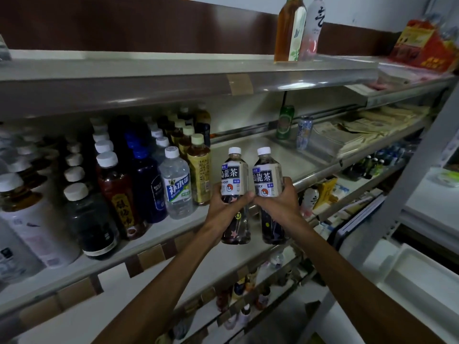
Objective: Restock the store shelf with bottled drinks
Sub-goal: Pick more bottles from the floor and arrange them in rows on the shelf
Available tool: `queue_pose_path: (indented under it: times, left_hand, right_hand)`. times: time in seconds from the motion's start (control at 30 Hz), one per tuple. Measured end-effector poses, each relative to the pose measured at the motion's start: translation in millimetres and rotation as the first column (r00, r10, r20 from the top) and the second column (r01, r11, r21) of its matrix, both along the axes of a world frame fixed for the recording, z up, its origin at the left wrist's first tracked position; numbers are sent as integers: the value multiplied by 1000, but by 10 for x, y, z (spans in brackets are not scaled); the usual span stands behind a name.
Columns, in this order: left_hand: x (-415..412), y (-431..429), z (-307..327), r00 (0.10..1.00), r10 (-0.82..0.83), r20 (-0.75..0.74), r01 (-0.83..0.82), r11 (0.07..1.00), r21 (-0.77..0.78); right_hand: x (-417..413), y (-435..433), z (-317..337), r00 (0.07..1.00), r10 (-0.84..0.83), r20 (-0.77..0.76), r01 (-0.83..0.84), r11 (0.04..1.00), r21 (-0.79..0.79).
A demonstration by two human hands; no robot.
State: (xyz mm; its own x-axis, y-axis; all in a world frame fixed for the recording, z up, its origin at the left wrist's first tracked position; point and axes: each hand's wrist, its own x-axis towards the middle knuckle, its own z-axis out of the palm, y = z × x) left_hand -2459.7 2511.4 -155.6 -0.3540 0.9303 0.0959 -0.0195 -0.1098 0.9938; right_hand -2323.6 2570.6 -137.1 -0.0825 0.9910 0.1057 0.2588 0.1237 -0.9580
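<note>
Tea bottles (pixel 234 175) presented upright at shelf (pixel 298 160).
Fingers of left hand (pixel 224 207) and right hand (pixel 278 203) wrap one each, seemingly bound for the bare space.

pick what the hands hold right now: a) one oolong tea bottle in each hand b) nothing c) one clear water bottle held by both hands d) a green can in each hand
a: the left hand grips one oolong tea bottle and the right hand grips a second oolong tea bottle, side by side, both white-capped.
</note>
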Motion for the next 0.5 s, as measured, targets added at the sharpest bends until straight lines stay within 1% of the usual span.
queue_pose_path:
  times: [0.13, 0.3, 0.43, 0.5]
  left_hand:
    - [30, 152, -30, 1000, 14, -17, -14, 1000, -4]
    - [36, 432, -37, 1000, 9, 13, -9, 1000, -14]
    - [46, 652, -17, 994, 13, 104, -10, 1000, -25]
    - [50, 793, -11, 996, 33, 83, -32, 999, -20]
  right_hand:
    - [6, 138, -30, 999, 44, -19, -45, 999, -8]
    - [21, 457, -6, 996, 92, -22, -92, 996, -13]
    - [3, 783, -21, 995, 99, -3, -99, 995, -7]
    - [-5, 929, -31, 994, 110, 4, -110, 994, 2]
